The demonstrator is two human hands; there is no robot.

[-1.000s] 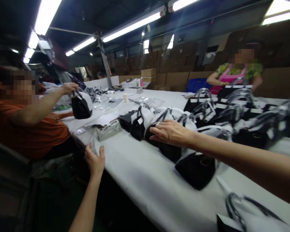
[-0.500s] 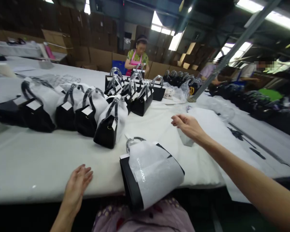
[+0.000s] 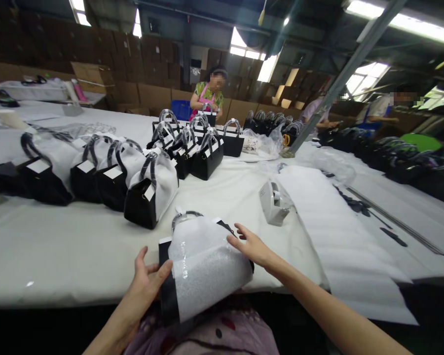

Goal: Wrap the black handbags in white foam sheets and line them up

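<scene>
A black handbag [image 3: 168, 283] stands at the table's front edge, close to my body. White foam sheet [image 3: 207, 266] covers its broad side, with clear tape along it, and its wrapped handles [image 3: 187, 215] point away from me. My left hand [image 3: 148, 276] is at the bag's left end, thumb and fingers spread. Over the bag's right upper corner is my right hand [image 3: 249, 244], fingers stretched out and at or near the foam. Whether either hand presses on the bag I cannot tell. A white tape dispenser [image 3: 274, 202] sits beyond my right hand.
Several foam-wrapped black handbags [image 3: 140, 199] stand in a row at left, more bags [image 3: 207, 160] behind them. White foam sheets [image 3: 329, 222] lie at right, beside a metal bar [image 3: 395, 219]. A slanted post [image 3: 340, 84] rises at right. A co-worker [image 3: 209, 93] stands across the table.
My right hand has come from the tape dispenser to the bag, uncovering the dispenser. My left hand has moved right, up to the bag's left end. The view has shifted slightly.
</scene>
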